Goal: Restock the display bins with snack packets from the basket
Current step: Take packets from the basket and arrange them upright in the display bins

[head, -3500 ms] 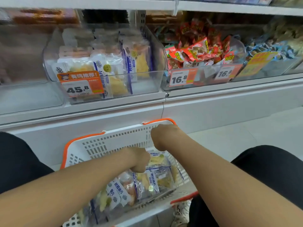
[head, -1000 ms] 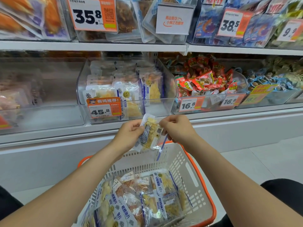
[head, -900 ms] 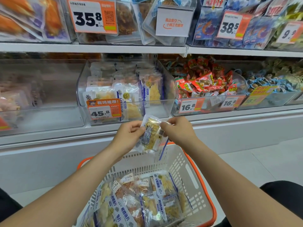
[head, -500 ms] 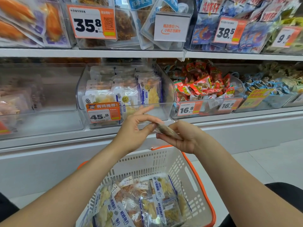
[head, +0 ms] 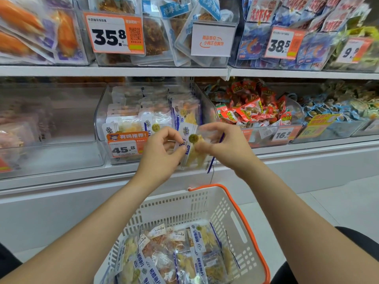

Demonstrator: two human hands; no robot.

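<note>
Packet [head: 194, 149] now turned face-on, upright before clear bin [head: 102, 113]. Left hand [head: 161, 153] pinches its left edge, right hand [head: 226, 146] grips the right side.

left hand [head: 162, 154]: is pinching the snack packet [head: 193, 155] at its left edge, fingers curling.
right hand [head: 227, 146]: is pinching its right side, level with the left.
arms: are both pointing forward, converging.

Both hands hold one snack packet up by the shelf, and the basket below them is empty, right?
Not empty: in the head view the basket holds several snack packets. The rest stands: left hand and right hand both hold one packet up by the shelf.
</note>
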